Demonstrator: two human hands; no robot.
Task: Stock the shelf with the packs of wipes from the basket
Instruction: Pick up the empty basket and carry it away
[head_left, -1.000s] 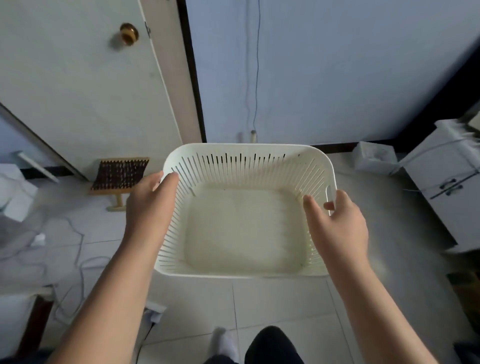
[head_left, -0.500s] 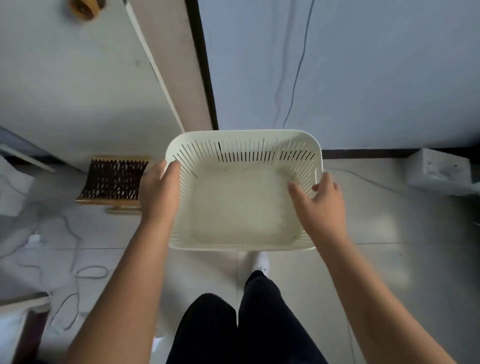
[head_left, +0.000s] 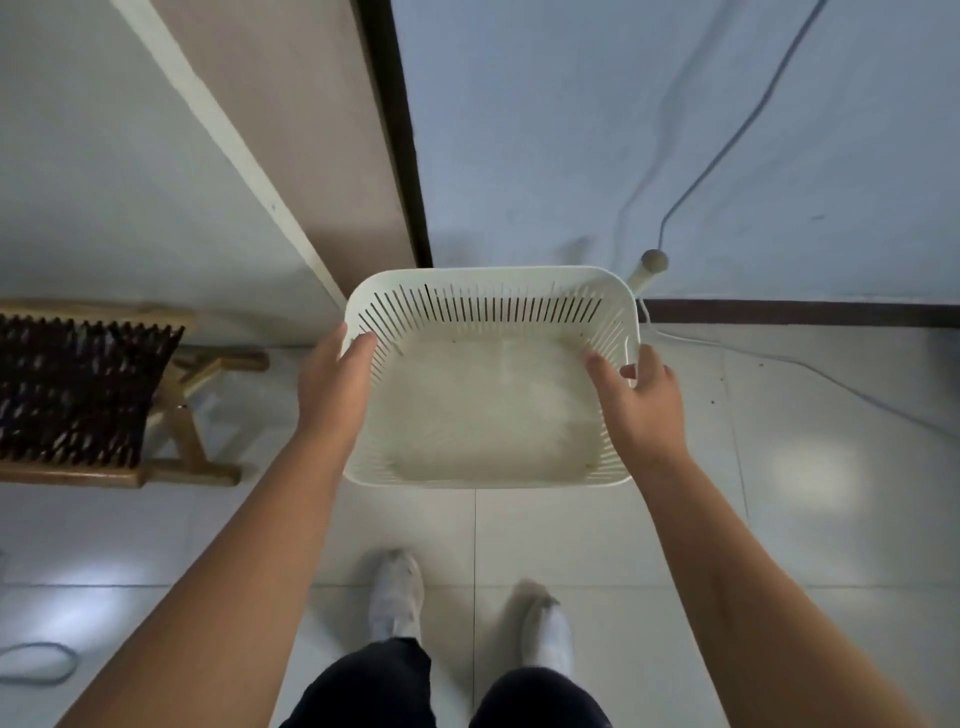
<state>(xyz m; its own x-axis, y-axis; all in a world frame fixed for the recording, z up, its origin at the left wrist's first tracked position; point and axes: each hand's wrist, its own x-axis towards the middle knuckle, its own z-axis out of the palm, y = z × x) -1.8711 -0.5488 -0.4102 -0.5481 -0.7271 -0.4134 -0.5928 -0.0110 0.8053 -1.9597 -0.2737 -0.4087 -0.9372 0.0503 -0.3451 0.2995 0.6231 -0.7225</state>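
So, the person stands holding the white slotted basket (head_left: 488, 405) out in front of them, above the tiled floor (head_left: 779, 519), one hand on each side wall. The left hand (head_left: 332, 384) is clamped on the left rim, thumb hooked over the edge and lying on the inside wall. The rest of its fingers are tucked outside where I can't see them. The right hand (head_left: 641, 410) grips the opposite side the same way, thumb inside, with a fingertip poking out near the handle slot.

My guess is it takes two hands because the thing is wide and floppy-looking, and a grip on both sides keeps it level.

The funny part is that the basket is bare inside, just the pale bottom showing. Not one pack of wipes lies between those hands, and I can't spot any around the basket either. The shelf isn't in sight. I'd say the stocking is either done or the packs are somewhere else.

Left of the basket sits a wooden stool (head_left: 93, 395) with a dark woven top. Beyond the basket's far right corner a cable (head_left: 727, 140) hangs down the wall. Below the basket are the person's white-socked feet (head_left: 395, 592).
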